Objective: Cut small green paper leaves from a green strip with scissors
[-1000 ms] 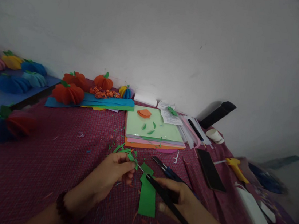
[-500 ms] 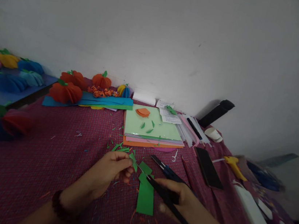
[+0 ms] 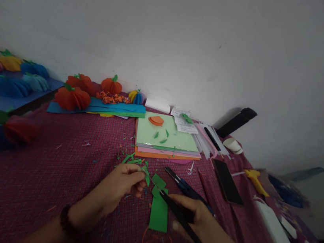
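My left hand (image 3: 122, 182) pinches a small green paper piece (image 3: 145, 174) between thumb and fingers, just above the maroon checked cloth (image 3: 53, 179). My right hand (image 3: 192, 217) is closed round black scissors (image 3: 177, 216), whose blade tips point up-left and reach the green piece. A longer green paper strip (image 3: 158, 212) lies flat on the cloth between both hands. Green offcuts (image 3: 131, 160) are scattered just beyond my left hand.
A stack of coloured paper sheets (image 3: 167, 142) lies ahead, with an orange cut-out and green leaves on top. A second pair of scissors (image 3: 185, 185), a dark phone (image 3: 227, 181) and a yellow glue gun (image 3: 254, 178) lie to the right. Paper pumpkins (image 3: 72, 95) line the wall at left.
Both hands have stayed almost in place. The scissors have shifted slightly against the green piece, and the view has drifted a little.
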Demonstrator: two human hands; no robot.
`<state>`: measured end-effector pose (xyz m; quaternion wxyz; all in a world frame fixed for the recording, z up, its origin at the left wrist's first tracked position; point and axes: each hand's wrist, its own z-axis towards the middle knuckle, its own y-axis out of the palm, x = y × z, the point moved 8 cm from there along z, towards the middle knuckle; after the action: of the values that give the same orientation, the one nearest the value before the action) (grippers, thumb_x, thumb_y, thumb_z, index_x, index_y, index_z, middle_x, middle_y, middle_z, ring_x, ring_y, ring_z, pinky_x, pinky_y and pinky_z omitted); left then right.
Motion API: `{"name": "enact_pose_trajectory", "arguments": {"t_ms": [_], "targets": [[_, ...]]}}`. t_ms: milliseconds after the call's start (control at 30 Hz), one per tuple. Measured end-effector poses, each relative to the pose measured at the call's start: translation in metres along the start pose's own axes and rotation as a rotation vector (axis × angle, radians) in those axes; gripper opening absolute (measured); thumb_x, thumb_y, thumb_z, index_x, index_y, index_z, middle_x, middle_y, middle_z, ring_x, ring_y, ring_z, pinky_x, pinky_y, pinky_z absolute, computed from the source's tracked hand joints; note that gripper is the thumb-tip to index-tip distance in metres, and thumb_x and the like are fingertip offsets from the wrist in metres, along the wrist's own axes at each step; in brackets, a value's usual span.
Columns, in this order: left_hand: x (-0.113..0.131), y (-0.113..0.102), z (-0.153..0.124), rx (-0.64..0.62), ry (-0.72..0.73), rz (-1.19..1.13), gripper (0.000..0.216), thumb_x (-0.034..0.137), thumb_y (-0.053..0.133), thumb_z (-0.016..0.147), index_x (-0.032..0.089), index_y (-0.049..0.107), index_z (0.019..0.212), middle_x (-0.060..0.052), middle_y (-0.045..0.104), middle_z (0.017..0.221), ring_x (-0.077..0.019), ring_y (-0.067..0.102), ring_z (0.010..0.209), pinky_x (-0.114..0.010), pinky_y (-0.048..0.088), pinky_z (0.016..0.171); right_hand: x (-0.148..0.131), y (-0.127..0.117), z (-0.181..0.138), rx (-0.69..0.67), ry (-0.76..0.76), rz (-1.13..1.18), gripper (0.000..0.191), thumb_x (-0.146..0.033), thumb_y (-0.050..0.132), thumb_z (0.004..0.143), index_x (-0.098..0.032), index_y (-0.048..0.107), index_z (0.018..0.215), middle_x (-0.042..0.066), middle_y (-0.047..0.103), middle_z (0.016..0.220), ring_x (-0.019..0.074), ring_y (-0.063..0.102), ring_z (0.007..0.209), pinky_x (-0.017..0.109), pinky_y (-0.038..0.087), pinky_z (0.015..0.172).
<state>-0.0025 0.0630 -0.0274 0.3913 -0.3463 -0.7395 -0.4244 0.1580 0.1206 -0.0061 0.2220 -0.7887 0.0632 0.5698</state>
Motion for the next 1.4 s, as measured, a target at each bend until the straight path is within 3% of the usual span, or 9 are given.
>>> {"name": "enact_pose_trajectory", "arguments": {"t_ms": [333, 567, 733, 900, 1233, 1333, 1400], "targets": [[-0.005, 0.003, 0.004, -0.037, -0.001, 0.070, 0.021, 0.030, 0.062, 0.069, 0.016, 0.056, 0.055, 0.000, 0.056, 0.052, -0.0109, 0.051, 0.047, -0.024, 0.039, 0.048, 0.004, 0.002, 0.000, -0.011, 0.020, -0.056, 0.044, -0.018, 0.065, 0.075, -0.022, 0.063, 0.119, 0.003, 0.069, 0.102, 0.0232, 0.063, 0.090, 0.033, 0.050, 0.080], [0.005, 0.002, 0.001, -0.028, 0.028, 0.071, 0.014, 0.023, 0.065, 0.064, 0.016, 0.055, 0.056, 0.002, 0.055, 0.054, -0.0094, 0.049, 0.049, -0.022, 0.039, 0.048, 0.011, -0.026, 0.003, 0.112, 0.011, -0.016, 0.046, -0.027, 0.069, 0.074, -0.020, 0.061, 0.118, 0.007, 0.066, 0.115, 0.0252, 0.062, 0.103, 0.036, 0.047, 0.090], [0.005, -0.009, 0.006, 0.009, 0.065, 0.076, 0.013, 0.020, 0.068, 0.061, 0.016, 0.055, 0.059, 0.004, 0.055, 0.053, -0.0086, 0.047, 0.048, -0.021, 0.039, 0.047, 0.006, -0.035, -0.008, 0.137, 0.033, -0.209, 0.055, -0.013, 0.070, 0.065, -0.021, 0.060, 0.119, 0.005, 0.066, 0.113, 0.0237, 0.061, 0.102, 0.034, 0.045, 0.092], [0.021, -0.023, 0.024, 0.087, 0.057, 0.092, 0.018, 0.021, 0.073, 0.057, 0.016, 0.055, 0.059, 0.005, 0.054, 0.051, -0.0080, 0.048, 0.047, -0.019, 0.039, 0.046, -0.003, -0.045, -0.024, 0.141, -0.071, -0.464, 0.046, -0.012, 0.056, 0.076, -0.026, 0.059, 0.120, 0.004, 0.066, 0.107, 0.0202, 0.063, 0.093, 0.030, 0.049, 0.080], [0.061, 0.020, 0.124, 0.046, 0.086, 0.178, 0.016, 0.008, 0.070, 0.058, 0.015, 0.055, 0.054, 0.002, 0.055, 0.048, -0.0088, 0.048, 0.043, -0.020, 0.038, 0.044, 0.011, -0.077, -0.048, 0.313, -0.114, -0.628, 0.055, -0.006, 0.053, 0.072, -0.026, 0.055, 0.124, 0.005, 0.064, 0.113, 0.0195, 0.061, 0.100, 0.031, 0.047, 0.090], [0.084, 0.039, 0.130, 0.076, 0.117, 0.071, 0.014, 0.017, 0.069, 0.068, 0.016, 0.055, 0.062, 0.002, 0.054, 0.051, -0.0080, 0.048, 0.044, -0.020, 0.039, 0.047, 0.022, -0.087, -0.059, 0.354, -0.079, -0.623, 0.056, -0.006, 0.051, 0.072, -0.025, 0.054, 0.125, 0.005, 0.064, 0.114, 0.0202, 0.061, 0.102, 0.032, 0.048, 0.090], [0.098, 0.062, 0.112, 0.037, 0.128, -0.020, 0.017, 0.028, 0.064, 0.076, 0.016, 0.055, 0.067, 0.002, 0.056, 0.057, -0.0083, 0.051, 0.049, -0.020, 0.043, 0.052, 0.032, -0.098, -0.063, 0.411, -0.047, -0.613, 0.054, -0.010, 0.053, 0.073, -0.025, 0.054, 0.125, 0.006, 0.064, 0.117, 0.0215, 0.062, 0.104, 0.034, 0.048, 0.091]]}}
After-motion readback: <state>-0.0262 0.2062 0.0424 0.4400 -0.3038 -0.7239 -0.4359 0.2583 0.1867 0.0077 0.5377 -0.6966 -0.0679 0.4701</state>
